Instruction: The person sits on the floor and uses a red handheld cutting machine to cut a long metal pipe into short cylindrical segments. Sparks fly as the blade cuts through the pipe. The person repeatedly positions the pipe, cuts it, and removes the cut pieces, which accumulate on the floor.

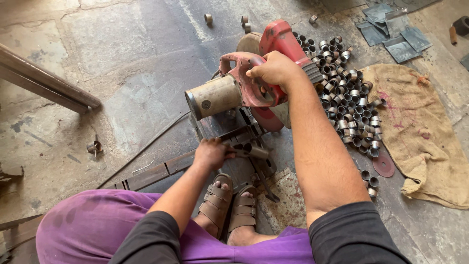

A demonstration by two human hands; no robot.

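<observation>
A red chop saw (pixel 254 78) with a dusty grey motor housing (pixel 215 96) stands on the concrete floor in front of me. My right hand (pixel 276 68) is closed around its red handle, with the round blade (pixel 266 117) lowered just below. My left hand (pixel 211 152) grips a short piece of metal tube (pixel 249 150) held at the saw's vise. My sandalled feet (pixel 229 205) rest right beside the saw's base.
A large heap of short cut metal rings (pixel 349 93) lies to the right of the saw, beside a burlap sack (pixel 420 127). Dark metal plates (pixel 391 29) lie at top right. A worn cutting disc (pixel 383 165), a long bar (pixel 44 80) at left, a flat rail (pixel 151 175).
</observation>
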